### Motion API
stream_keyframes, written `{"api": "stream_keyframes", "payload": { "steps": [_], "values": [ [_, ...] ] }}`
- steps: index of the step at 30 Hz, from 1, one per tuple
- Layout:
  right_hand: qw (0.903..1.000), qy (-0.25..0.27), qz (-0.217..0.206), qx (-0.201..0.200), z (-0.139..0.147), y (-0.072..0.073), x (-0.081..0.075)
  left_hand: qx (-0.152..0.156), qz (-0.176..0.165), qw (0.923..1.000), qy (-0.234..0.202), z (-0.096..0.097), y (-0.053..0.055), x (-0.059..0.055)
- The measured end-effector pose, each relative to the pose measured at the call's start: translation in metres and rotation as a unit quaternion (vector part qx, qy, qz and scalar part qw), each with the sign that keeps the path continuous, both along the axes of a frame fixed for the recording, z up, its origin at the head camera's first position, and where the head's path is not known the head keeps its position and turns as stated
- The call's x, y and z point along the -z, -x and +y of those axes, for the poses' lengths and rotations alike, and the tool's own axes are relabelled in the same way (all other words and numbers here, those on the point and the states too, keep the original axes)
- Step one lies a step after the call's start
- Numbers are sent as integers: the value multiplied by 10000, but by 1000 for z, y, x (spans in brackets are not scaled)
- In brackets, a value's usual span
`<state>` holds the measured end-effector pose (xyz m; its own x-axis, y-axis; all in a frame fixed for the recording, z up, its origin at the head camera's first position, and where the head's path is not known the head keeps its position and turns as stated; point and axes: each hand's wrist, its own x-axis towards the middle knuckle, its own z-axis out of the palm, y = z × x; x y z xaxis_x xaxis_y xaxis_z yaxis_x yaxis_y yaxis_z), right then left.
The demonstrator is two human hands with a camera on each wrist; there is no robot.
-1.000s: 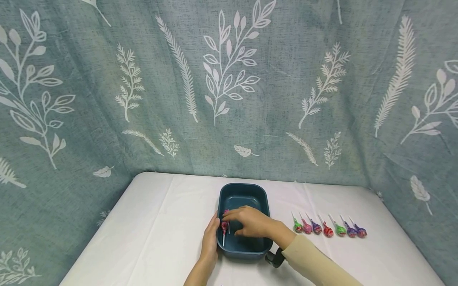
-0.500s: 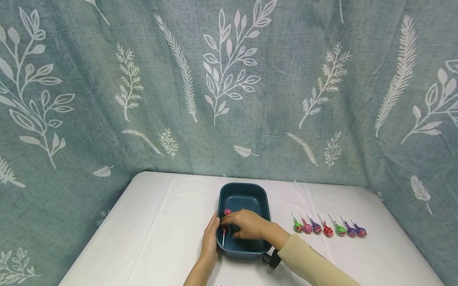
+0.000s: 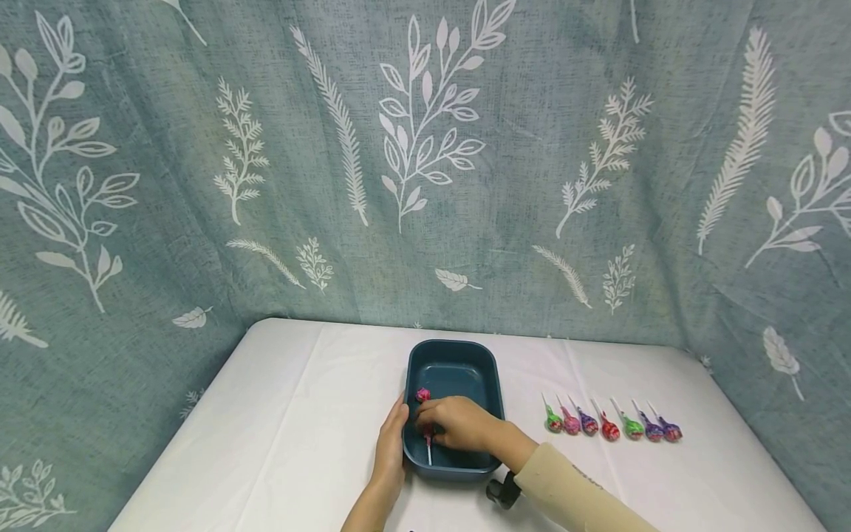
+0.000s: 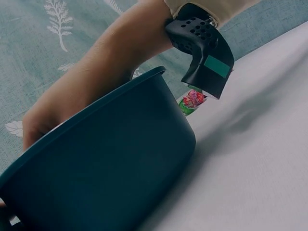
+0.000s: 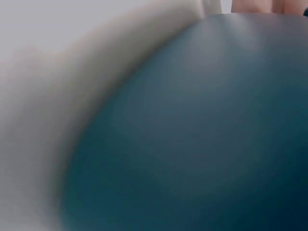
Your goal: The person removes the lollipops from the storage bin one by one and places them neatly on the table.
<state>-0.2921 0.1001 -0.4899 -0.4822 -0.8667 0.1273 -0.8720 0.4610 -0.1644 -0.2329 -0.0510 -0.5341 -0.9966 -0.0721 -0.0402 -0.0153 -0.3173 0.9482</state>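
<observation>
A dark teal rectangular bin (image 3: 462,377) stands on the white table. My left hand (image 3: 390,447) rests along its left outer wall, fingers straight, thumb at the rim. My right hand (image 3: 459,423) reaches down inside, its curled fingers pinching a red lollipop (image 3: 428,437) whose white stick points towards me. Most of that lollipop's head is hidden by the fingers. Just beyond the fingertips, a pink lollipop (image 3: 422,394) lies near the left inner wall. In the left wrist view, the bin's side wall (image 4: 115,154) hides the right fingertips.
To the right of the bin, several wrapped lollipops (image 3: 609,431) lie in a row, sticks pointing away from me. A black wrist camera (image 3: 503,490) hangs under the right wrist, close to the bin's near right corner. A leaf-patterned curtain (image 3: 425,185) surrounds the table's back and sides.
My right hand has lowered into the bin and taken hold of the red lollipop, shifting it slightly right, away from the left wall. My left hand has stayed in place.
</observation>
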Motion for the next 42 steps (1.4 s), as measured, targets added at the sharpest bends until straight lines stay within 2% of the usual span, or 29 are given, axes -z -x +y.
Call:
{"api": "stream_keyframes", "payload": {
  "steps": [6,12,22,28,33,38,42],
  "values": [
    [9998,118,42,-140,5,-3,1,-59,-16,10000,-44,3,-5,0],
    [9990,443,62,0,15,-11,-6,-106,-92,9999,13,6,-8,1],
    [9899,1345,-361,271,33,-19,-18,-266,-191,9993,183,7,-9,1],
    [9779,1944,-525,560,50,-23,-22,-340,-226,9989,225,7,-9,1],
    [9638,2435,-638,885,64,-24,-26,-388,-268,9986,228,7,-8,-1],
    [9432,3001,-696,1244,81,-25,-31,-403,-227,9987,201,7,-6,-2],
    [9271,3421,-569,1421,96,-24,-35,-361,-220,9989,219,6,-5,-3]
  ]
}}
